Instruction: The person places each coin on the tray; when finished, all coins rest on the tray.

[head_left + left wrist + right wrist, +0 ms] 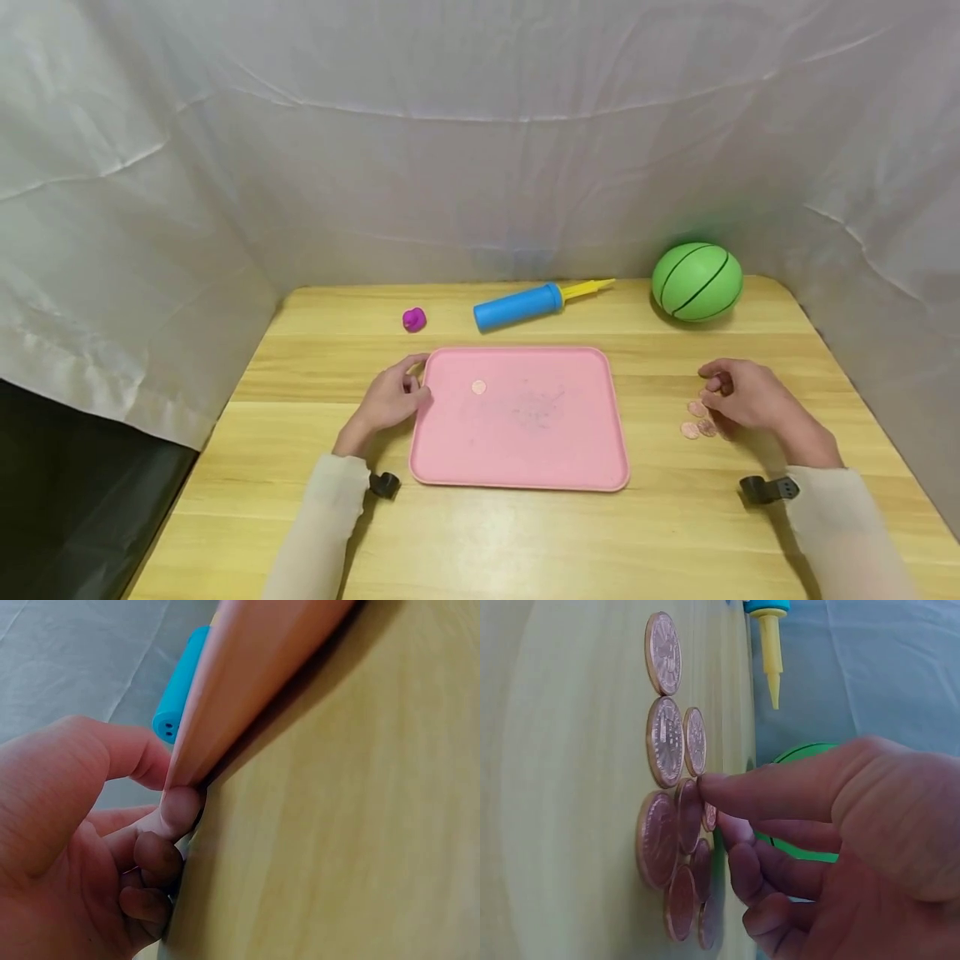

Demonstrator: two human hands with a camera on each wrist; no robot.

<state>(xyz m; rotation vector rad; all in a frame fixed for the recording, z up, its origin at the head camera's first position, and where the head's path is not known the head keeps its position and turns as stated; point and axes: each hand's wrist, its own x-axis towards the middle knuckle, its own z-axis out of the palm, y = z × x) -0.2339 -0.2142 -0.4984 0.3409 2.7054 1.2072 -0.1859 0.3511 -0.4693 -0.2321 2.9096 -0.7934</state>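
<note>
My left hand (392, 396) grips the left rim of a pink tray (525, 477); in the left wrist view its thumb lies along the rim, with a fingertip (181, 810) at the tray's underside. One copper-coloured coin (478, 387) lies on the tray, towards its left. Right of the tray, my right hand (750, 398) is low over several copper-coloured coins (690, 431) lying on the table. The right wrist view has its thumb tip right at the edge of a coin (688, 817), fingers loosely bent beyond, partly hiding another coin (709, 816).
Behind the tray lie a small purple toy (414, 320) and a blue hand pump (517, 308) with a yellow nozzle. A green ball (697, 282) with black lines sits at the back right. Pale cloth (480, 183) hangs around the wooden table (480, 542).
</note>
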